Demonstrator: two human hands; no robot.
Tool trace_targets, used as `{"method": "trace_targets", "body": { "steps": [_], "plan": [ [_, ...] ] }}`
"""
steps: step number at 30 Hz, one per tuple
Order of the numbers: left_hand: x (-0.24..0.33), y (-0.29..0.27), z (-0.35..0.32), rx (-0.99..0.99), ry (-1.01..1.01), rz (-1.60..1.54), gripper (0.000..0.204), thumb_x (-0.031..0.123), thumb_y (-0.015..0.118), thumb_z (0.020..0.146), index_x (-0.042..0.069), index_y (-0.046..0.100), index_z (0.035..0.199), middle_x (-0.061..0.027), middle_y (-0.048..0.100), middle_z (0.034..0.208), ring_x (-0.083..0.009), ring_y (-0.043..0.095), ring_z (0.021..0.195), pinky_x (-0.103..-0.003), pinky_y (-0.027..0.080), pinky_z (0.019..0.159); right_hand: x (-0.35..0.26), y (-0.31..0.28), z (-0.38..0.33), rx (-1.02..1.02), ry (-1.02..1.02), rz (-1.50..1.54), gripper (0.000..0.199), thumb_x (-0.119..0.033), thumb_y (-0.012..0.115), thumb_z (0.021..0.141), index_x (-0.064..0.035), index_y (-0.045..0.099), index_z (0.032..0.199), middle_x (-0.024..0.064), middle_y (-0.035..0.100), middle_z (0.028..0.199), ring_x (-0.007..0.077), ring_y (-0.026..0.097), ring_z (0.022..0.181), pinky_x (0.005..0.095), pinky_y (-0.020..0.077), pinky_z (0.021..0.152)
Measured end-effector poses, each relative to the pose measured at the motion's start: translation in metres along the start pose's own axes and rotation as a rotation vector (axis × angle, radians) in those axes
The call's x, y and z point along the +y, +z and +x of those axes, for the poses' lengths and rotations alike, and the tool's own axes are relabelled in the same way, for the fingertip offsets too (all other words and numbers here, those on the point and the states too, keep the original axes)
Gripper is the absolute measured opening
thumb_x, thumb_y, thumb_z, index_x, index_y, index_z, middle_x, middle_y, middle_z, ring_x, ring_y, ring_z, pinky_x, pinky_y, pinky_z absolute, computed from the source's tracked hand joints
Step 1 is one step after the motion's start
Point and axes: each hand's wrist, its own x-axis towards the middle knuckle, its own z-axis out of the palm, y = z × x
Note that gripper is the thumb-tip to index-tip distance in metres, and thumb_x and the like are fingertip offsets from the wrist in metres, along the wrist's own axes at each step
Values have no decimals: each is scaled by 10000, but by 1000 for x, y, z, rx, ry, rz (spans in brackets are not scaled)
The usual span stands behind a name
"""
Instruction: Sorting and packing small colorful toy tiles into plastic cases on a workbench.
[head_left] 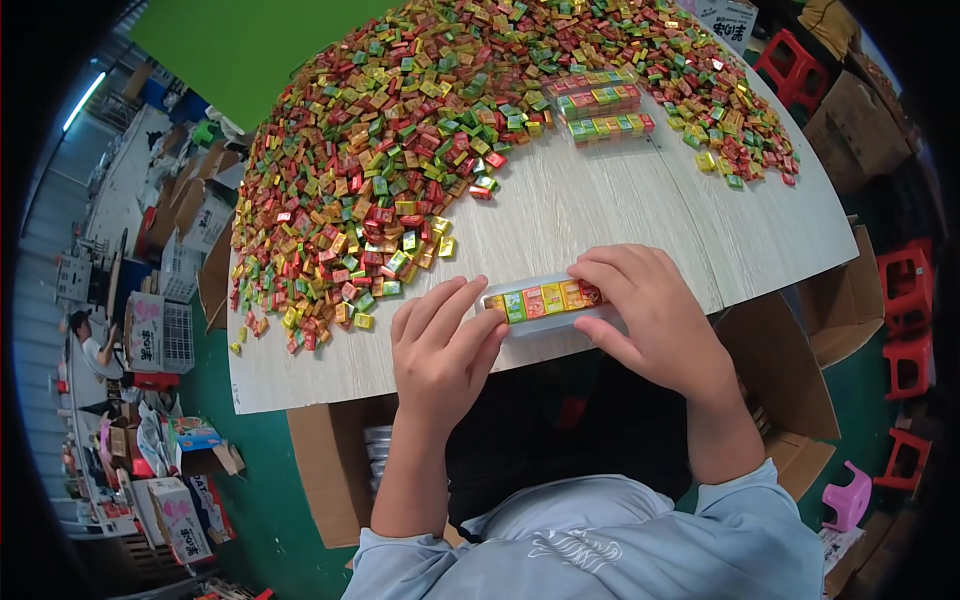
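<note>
1. While both hands are at the near edge of the table (pixel 600 215), a row of little packs (pixel 544 300) lies between them.
2. The row's long way runs side to side, from one hand to the other, with its right end a bit farther from the body.
3. Clear plastic (pixel 545 327) shows along its near side.
4. The left hand (pixel 435 345) is at the left end, with its pointing finger and thumb bent close together; I cannot tell if they pinch the plastic.
5. The right hand (pixel 650 315) holds the right end, fingers on the far side and thumb on the near side.
6. No hand is nearer, as each has one end.
7. Past the row, well apart, are the big pile (pixel 400 160) and some stacked rows (pixel 608 127).
</note>
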Motion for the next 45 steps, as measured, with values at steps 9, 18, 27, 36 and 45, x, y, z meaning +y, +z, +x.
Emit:
{"method": "trace_targets", "body": {
  "steps": [9,18,27,36,45],
  "plan": [
    [-4,2,1,22,28,-23,200,152,856,849,102,785,1029,-67,749,1213,-282,669,1150,-422,500,988,1,1,5,-9,33,98,462,-247,754,910,-40,622,1302,155,653,1291,373,605,1216,467,442,1095],
    [-14,-3,10,3,-121,-388,544,100,897,812,103,664,1303,-72,751,1110,-316,673,1087,-440,532,964,-6,-1,8,-42,52,94,480,-274,746,920,-36,628,1321,166,665,1268,371,615,1203,459,438,1091],
    [-21,-7,17,-87,-25,-378,559,70,899,809,79,622,1294,-100,739,1101,-327,675,1065,-450,531,966,-8,-7,16,-65,86,58,410,-291,743,939,-35,672,1251,145,714,1153,340,673,1088,432,480,1003],
    [-23,0,15,-68,77,-356,489,109,872,845,101,614,1260,-104,683,1145,-337,643,1074,-462,514,951,9,-6,19,-71,-137,-86,357,-293,781,918,-58,706,1175,108,745,1096,312,705,1003,438,522,891],
    [-33,-2,12,-44,93,-417,552,156,896,817,112,626,1297,-87,684,1213,-315,647,1137,-457,516,956,6,-11,28,-25,-263,-205,369,-328,780,924,-45,710,1150,122,709,1155,334,683,1006,443,535,876]
  ]
}}
